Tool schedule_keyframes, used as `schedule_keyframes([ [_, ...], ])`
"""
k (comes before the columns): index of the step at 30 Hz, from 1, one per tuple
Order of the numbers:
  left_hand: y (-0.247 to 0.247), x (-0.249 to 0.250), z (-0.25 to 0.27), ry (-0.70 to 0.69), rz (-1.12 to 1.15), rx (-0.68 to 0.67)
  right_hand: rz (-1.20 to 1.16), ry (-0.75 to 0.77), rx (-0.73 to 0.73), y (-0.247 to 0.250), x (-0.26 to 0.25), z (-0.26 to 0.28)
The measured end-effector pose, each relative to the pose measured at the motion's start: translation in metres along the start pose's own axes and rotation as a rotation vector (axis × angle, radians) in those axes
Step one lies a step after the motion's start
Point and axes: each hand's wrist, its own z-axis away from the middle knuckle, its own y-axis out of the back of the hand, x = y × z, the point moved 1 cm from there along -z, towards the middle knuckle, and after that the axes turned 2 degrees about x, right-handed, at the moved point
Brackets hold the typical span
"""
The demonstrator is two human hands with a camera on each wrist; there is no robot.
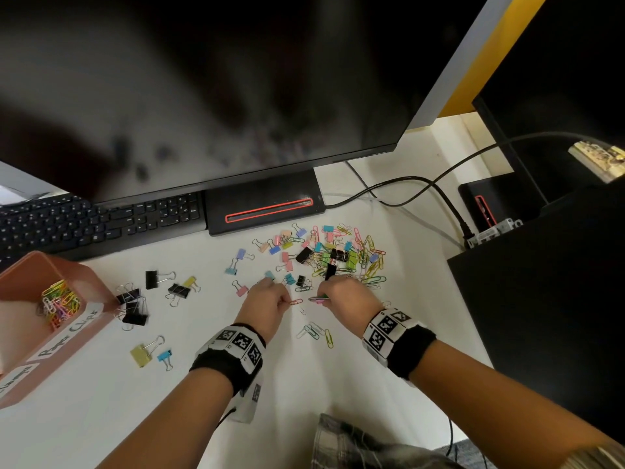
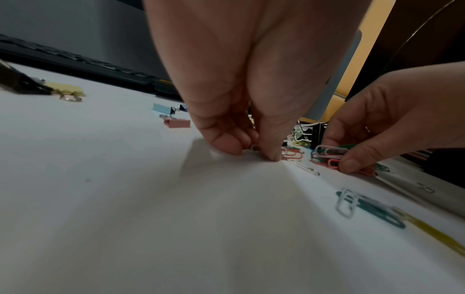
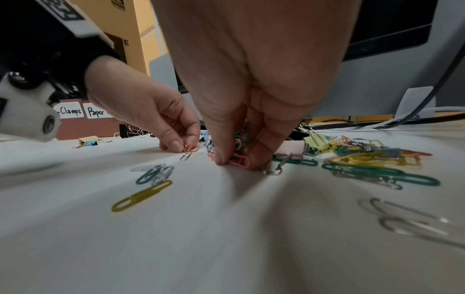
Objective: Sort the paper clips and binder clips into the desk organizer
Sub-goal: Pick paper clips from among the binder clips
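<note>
A white desk [image 1: 389, 184] is filling the scene, seen from above. Along its far edge a black keyboard [image 1: 101, 221] and a monitor stand base [image 1: 263, 201] are closing it off, and a black unit [image 1: 541, 299] is walling in the right side. At the left edge a pink desk organizer [image 1: 91, 292] is sitting, with a heap of coloured paper clips [image 1: 61, 302] lying in its compartment labelled "Paper Clips". Open white surface is lying between the organizer and the hands, broken only by a few black binder clips [image 1: 132, 306] and a yellow binder clip [image 1: 142, 354]. More bare desk is stretching toward the near edge.

A mixed pile of clips [image 1: 331, 255] is lying to the far right of centre, just beyond both hands.

The left hand [image 1: 265, 304] is reaching forward, knuckles up, fingertips down on the desk. Its thumb and forefinger are pinching one end of a red paper clip [image 1: 296, 302], which is lying flat and pointing right. A small silver paper clip [image 3: 185, 156] is lying just beside it, on the near side.

The right hand [image 1: 348, 296] is posed alike, just to the right, fingers curled downward. Its thumb and fingers are gripping a small bunch of paper clips [image 3: 239, 159], pink and green among them, pressed against the desk.

Near the wrists, a teal, white and yellow cluster of paper clips [image 1: 318, 333] is lying loose.
</note>
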Motion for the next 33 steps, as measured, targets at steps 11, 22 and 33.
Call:
schedule_keyframes([
  [11, -0.003, 0.012, -0.001, -0.012, 0.096, 0.060, -0.170, 0.000, -0.031, 0.013, 0.005, 0.024],
  [22, -0.010, 0.024, -0.018, 0.076, -0.017, 0.067, -0.254, -0.095, -0.062, -0.017, -0.015, 0.046],
  [33, 0.006, 0.011, -0.006, -0.057, 0.016, 0.019, -0.327, -0.125, 0.029, 0.000, -0.017, 0.027],
])
